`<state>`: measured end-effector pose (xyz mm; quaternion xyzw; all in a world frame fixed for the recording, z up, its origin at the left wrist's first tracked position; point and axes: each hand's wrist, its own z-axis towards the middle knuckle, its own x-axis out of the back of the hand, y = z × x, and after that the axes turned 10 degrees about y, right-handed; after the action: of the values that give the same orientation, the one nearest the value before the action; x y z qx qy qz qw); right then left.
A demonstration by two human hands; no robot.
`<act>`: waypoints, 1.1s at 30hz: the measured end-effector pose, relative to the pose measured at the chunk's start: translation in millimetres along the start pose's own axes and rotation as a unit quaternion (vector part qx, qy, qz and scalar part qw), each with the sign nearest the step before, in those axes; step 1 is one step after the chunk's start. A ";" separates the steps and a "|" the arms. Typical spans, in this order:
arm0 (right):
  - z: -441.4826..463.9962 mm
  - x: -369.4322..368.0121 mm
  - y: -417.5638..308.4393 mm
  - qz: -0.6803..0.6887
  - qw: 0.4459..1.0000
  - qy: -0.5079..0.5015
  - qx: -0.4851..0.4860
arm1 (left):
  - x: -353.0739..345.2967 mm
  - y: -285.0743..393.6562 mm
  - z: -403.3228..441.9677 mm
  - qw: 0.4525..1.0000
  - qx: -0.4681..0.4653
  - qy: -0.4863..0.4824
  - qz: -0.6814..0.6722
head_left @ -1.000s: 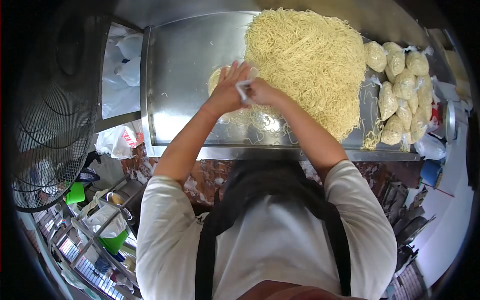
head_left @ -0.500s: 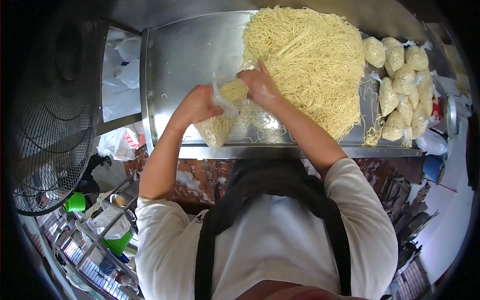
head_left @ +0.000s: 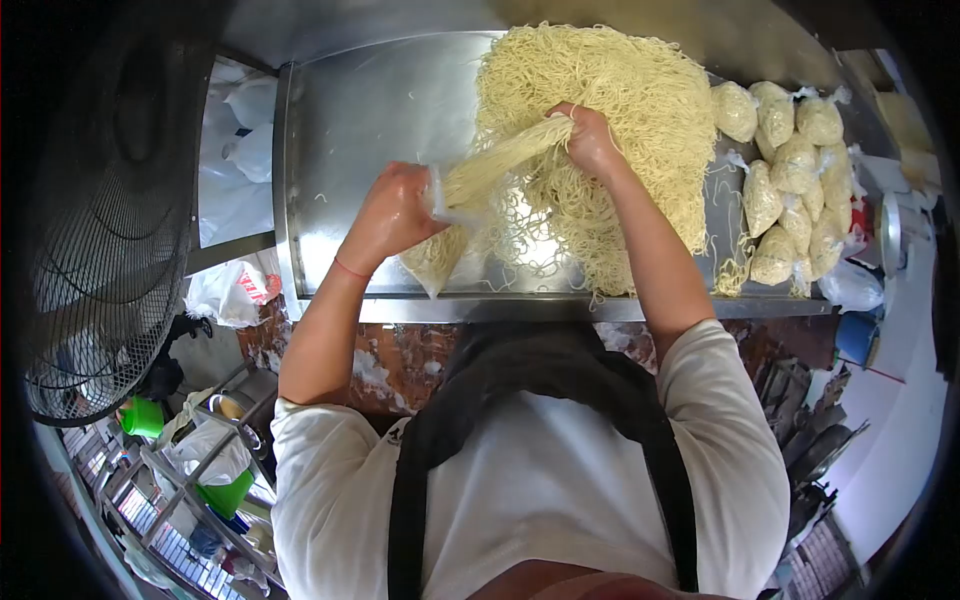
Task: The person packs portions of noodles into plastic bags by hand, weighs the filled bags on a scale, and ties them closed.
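Observation:
My left hand (head_left: 397, 208) is closed round the mouth of a clear plastic bag (head_left: 436, 262), which hangs tilted over the metal table and has noodles in its lower part. My right hand (head_left: 590, 138) is closed on the end of a long bunch of noodles (head_left: 510, 160). That bunch stretches from my right fist down to the bag's mouth, where its other end goes in. Beneath and behind my right hand lies a large heap of loose yellow noodles (head_left: 640, 85). Stray strands are scattered on the metal below the bunch.
Several tied bags of noodles (head_left: 795, 165) are piled at the table's right end. The metal table (head_left: 370, 110) has a raised front edge (head_left: 560, 308). A large caged fan (head_left: 100, 280) stands at left, above a rack (head_left: 190, 470) with green containers.
My right hand has moved up and right, away from the bag, drawing the noodle bunch out long. My left hand stays at the bag's mouth. The view has shifted slightly.

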<state>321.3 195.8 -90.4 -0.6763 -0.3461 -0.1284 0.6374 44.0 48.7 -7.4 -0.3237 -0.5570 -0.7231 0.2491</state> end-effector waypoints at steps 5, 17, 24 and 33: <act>33.8 37.8 86.8 -0.151 0.975 0.163 0.025 | -0.1 -11.5 5.8 0.998 -0.054 0.029 -0.003; -16.5 16.8 -46.6 -0.357 0.922 -0.121 0.090 | -102.1 -10.2 -87.5 0.929 0.226 0.293 0.006; -59.3 -175.0 -17.5 -0.066 0.991 -0.057 0.105 | -101.0 -50.3 -29.3 0.772 0.328 0.430 -0.334; -26.7 -109.8 -107.4 0.211 0.944 -0.250 0.045 | -50.5 21.9 -47.6 0.833 0.267 0.413 -0.253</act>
<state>180.7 131.4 -70.7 -0.7148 -0.3494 0.1980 0.5725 84.3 -3.0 -39.0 0.2366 -0.6363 -0.6502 0.3411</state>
